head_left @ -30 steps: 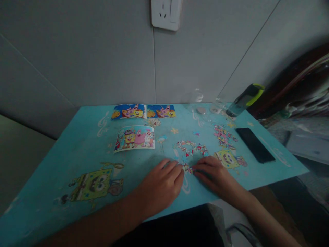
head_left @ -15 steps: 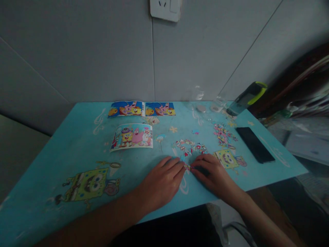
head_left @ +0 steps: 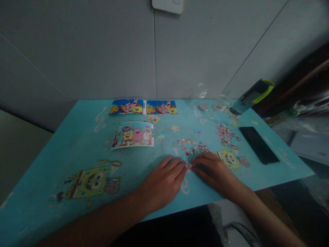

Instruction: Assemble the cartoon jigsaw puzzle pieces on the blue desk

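Observation:
My left hand [head_left: 166, 180] rests low over the front of the table, its fingers bent and closed at the tips. Facing it, my right hand [head_left: 217, 171] pinches with thumb and fingertips. Between the two sets of fingertips is a small cluster of colourful jigsaw puzzle pieces [head_left: 190, 167], partly covered by the fingers. Just beyond the hands lies a curved band of loose puzzle pieces [head_left: 192, 145]. Another heap of pieces [head_left: 226, 133], more pink, lies farther right. One bluish piece [head_left: 197, 131] sits apart behind the band.
A cartoon picture card [head_left: 133, 134] lies left of centre, with two blue picture cards [head_left: 128, 106] behind it. At the back right stand clear containers [head_left: 221, 102], a round lid [head_left: 204, 107] and a tilted dark bottle [head_left: 252, 96]. A black phone [head_left: 258, 144] lies right on the blue table [head_left: 77, 137].
The view has tilted down slightly and shifted, so everything sits a little differently in frame. Both hands stay together at the small cluster, with hardly any movement of the fingers.

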Demonstrator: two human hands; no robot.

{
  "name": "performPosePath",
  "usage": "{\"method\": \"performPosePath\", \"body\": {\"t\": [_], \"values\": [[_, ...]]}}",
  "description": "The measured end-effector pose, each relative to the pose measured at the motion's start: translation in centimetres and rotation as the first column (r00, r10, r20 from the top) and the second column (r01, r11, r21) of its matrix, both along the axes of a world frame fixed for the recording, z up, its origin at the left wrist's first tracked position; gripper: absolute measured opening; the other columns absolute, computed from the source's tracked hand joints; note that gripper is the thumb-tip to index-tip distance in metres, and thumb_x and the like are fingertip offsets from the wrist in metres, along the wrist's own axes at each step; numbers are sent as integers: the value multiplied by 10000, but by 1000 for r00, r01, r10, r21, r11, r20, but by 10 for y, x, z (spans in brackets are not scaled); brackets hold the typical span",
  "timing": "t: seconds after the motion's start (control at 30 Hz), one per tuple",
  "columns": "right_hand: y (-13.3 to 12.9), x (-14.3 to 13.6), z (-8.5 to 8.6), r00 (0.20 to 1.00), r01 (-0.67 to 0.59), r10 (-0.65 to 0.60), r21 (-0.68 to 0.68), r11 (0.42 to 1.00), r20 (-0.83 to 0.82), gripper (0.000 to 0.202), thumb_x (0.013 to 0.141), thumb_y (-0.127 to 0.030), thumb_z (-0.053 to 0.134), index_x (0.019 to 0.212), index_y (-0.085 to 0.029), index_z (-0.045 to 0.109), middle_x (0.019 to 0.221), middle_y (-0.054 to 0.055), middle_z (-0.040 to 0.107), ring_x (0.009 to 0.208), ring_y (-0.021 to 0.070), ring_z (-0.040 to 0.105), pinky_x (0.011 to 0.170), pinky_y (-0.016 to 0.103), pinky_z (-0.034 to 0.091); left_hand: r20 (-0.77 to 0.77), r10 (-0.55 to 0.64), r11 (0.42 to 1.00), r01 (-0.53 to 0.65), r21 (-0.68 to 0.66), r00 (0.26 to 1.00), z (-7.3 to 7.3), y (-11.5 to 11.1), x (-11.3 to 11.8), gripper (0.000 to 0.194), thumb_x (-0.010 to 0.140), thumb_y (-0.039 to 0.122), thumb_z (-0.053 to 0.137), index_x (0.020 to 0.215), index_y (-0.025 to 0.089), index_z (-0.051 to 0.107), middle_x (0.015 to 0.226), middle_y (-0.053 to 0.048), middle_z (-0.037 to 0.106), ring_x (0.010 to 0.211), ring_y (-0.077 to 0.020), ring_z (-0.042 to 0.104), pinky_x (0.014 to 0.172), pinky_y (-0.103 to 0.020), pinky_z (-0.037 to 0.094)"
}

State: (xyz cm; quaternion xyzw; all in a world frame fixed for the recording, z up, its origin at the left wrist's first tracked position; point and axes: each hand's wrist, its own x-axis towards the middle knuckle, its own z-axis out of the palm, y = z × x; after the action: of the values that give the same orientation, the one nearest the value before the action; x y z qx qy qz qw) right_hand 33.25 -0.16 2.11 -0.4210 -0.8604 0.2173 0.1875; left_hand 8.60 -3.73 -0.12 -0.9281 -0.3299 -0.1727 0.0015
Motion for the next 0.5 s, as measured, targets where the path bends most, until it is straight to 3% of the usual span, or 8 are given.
{"method": "performPosePath", "body": {"t": [0.5], "values": [[-3,-3,-9,996,-35,39,42,998,-74,140,973,-237,620,1017,-235,754,1001,75,703,911,217,670,833,408,572,14,-6,999,7,-54,1000,0,-1,1,395,1018,197,483,1399,114,540,1409,-126,599,1357,-259,500,1187,-492,372]]}}
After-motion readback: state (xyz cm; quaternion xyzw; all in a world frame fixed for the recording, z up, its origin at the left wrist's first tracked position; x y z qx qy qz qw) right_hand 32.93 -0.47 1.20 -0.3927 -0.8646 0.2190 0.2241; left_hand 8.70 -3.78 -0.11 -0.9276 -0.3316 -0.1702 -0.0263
